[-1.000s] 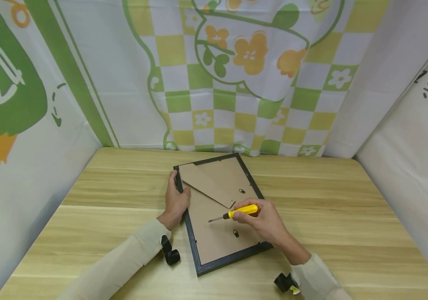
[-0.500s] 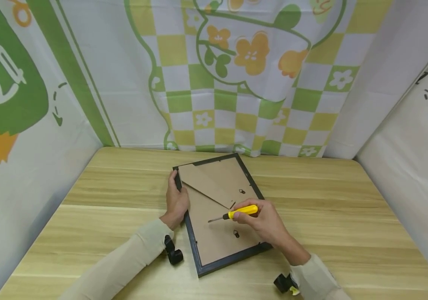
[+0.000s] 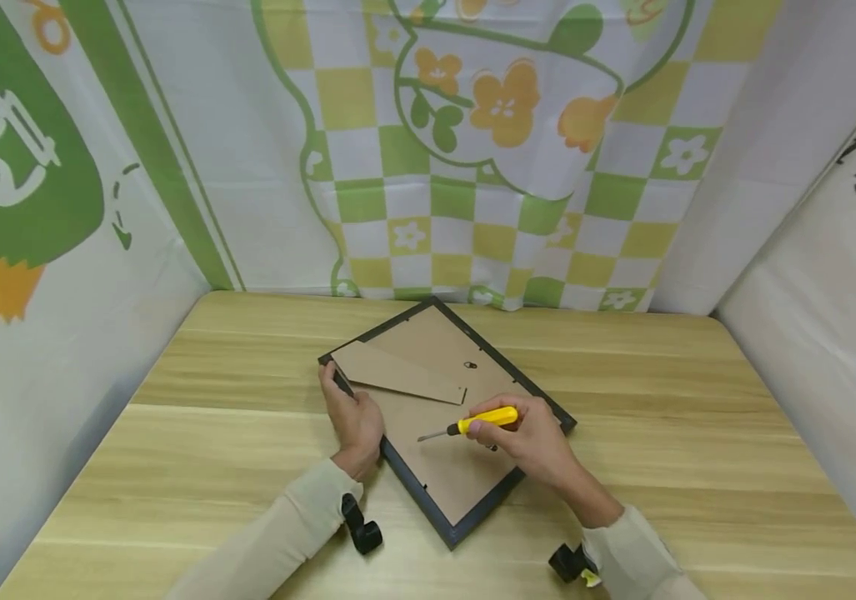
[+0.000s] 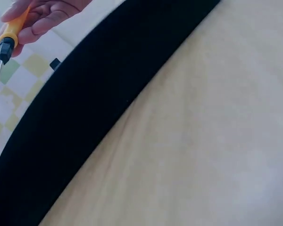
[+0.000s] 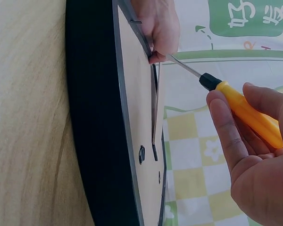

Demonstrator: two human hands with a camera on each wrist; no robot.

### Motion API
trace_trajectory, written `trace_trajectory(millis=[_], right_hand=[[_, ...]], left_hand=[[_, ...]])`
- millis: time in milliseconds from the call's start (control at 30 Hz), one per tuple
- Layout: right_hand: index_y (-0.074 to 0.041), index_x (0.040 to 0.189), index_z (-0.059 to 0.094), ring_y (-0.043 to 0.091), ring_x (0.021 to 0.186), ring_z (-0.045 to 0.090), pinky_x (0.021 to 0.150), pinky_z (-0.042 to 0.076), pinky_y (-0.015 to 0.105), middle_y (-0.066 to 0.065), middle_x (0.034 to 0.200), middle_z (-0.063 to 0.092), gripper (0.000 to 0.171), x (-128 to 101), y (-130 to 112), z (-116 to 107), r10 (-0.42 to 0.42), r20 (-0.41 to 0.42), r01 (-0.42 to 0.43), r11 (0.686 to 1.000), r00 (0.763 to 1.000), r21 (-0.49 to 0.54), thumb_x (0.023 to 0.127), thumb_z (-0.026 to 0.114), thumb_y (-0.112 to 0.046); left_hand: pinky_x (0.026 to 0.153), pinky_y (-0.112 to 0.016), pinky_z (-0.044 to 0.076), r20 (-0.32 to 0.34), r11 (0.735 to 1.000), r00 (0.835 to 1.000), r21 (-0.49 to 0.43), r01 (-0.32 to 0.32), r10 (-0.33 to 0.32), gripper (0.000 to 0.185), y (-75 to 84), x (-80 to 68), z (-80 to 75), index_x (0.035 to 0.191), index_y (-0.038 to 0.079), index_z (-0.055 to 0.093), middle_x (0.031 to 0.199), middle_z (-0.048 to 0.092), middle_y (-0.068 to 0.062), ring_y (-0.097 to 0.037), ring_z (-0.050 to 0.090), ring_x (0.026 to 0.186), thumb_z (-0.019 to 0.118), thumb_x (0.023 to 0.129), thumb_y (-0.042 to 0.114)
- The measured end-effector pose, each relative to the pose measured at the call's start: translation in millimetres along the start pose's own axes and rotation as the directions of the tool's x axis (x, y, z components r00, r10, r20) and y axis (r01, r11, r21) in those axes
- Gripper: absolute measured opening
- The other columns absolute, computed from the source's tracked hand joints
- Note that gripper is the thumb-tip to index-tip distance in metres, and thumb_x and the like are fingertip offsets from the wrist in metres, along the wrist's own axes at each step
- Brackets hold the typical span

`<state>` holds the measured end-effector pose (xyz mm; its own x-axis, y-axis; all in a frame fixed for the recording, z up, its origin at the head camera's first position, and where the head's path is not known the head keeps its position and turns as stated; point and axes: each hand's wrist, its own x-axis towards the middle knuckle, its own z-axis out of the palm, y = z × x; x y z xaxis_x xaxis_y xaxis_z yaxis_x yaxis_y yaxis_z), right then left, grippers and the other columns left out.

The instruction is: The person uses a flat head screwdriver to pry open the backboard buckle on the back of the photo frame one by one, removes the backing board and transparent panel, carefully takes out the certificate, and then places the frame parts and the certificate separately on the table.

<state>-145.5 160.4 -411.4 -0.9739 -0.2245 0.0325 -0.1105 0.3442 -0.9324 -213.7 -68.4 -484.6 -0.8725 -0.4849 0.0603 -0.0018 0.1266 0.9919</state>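
A picture frame (image 3: 416, 493) with a black border lies back side up, turned at an angle. Its brown backing board (image 3: 446, 454) carries an easel flap (image 3: 397, 371), whose free edge stands a little off the board. My left hand (image 3: 354, 423) grips the frame's border near its left corner. In my right hand (image 3: 540, 446) I hold a yellow-handled screwdriver (image 3: 493, 418) between thumb and fingers, its metal shaft pointing left above the board. The right wrist view shows the screwdriver (image 5: 247, 110) apart from the board.
The wooden table (image 3: 660, 400) lies under the frame. A patterned cloth (image 3: 465, 208) hangs behind it, and white printed panels stand at both sides. Small metal hangers (image 3: 470, 365) sit on the backing board. A black camera (image 3: 362, 527) is strapped to my left wrist.
The frame has rotated counterclockwise under my left hand, its far corner moving left and its right corner swinging away from me. My right hand and the screwdriver have stayed nearly still.
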Motion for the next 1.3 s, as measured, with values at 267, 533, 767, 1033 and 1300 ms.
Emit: trace_trajectory(millis=[267, 533, 767, 1033, 1300], right_hand=[[-0.007, 0.104, 0.073, 0.017, 0.075, 0.069, 0.068, 0.061, 0.035, 0.012, 0.095, 0.073, 0.023, -2, 2, -3, 0.002, -0.011, -0.002, 1.000, 1.000, -0.002, 0.085, 0.077, -0.019], [-0.006, 0.105, 0.073, 0.019, 0.076, 0.070, 0.068, 0.061, 0.035, 0.012, 0.093, 0.074, 0.024, -2, 3, -4, 0.001, 0.001, -0.001, 1.000, 1.000, -0.002, 0.086, 0.076, -0.021], [-0.006, 0.104, 0.073, 0.018, 0.076, 0.070, 0.068, 0.061, 0.036, 0.012, 0.093, 0.074, 0.023, -2, 3, -4, 0.003, -0.003, -0.003, 1.000, 1.000, -0.001, 0.086, 0.076, -0.018], [-0.004, 0.105, 0.072, 0.018, 0.078, 0.071, 0.070, 0.062, 0.038, 0.014, 0.095, 0.074, 0.024, -2, 5, -4, 0.020, 0.005, -0.020, 1.000, 1.000, 0.023, 0.086, 0.076, -0.017], [-0.003, 0.109, 0.071, 0.023, 0.083, 0.073, 0.065, 0.060, 0.031, 0.014, 0.100, 0.073, 0.029, -1, 6, -5, 0.028, 0.021, -0.029, 1.000, 0.999, 0.007, 0.087, 0.075, -0.020]], left_hand=[[0.123, -0.047, 0.020, 0.064, 0.997, 0.996, 0.052, -0.060, 0.057, 0.058, -0.6, 38.1, -18.7, 0.153, 0.002, 0.023, 0.164, 0.016, -0.018, -0.033, 0.022, 0.150, 0.040, 0.097, 0.004], [0.068, -0.033, 0.054, 0.307, 0.908, 0.923, 0.274, -0.318, 0.231, 0.044, -15.2, 97.1, -41.2, 0.141, 0.006, 0.051, 0.121, 0.066, -0.021, -0.024, 0.065, 0.080, 0.052, 0.099, 0.016], [0.115, -0.050, 0.035, 0.562, 0.904, 0.795, 0.181, -0.387, 0.227, 0.048, -20.7, 115.0, -47.2, 0.141, 0.004, 0.051, 0.148, 0.049, -0.018, -0.036, 0.046, 0.137, 0.062, 0.096, 0.017], [0.102, -0.035, 0.049, 0.623, 0.899, 0.750, 0.166, -0.406, 0.223, 0.041, -22.6, 129.2, -50.4, 0.133, 0.004, 0.059, 0.135, 0.061, -0.017, -0.033, 0.057, 0.124, 0.065, 0.095, 0.017], [0.072, -0.021, 0.051, 0.740, 0.886, 0.646, 0.159, -0.435, 0.184, 0.039, -18.4, 131.7, -52.4, 0.135, 0.008, 0.058, 0.126, 0.065, -0.020, -0.022, 0.063, 0.091, 0.061, 0.097, 0.016]])
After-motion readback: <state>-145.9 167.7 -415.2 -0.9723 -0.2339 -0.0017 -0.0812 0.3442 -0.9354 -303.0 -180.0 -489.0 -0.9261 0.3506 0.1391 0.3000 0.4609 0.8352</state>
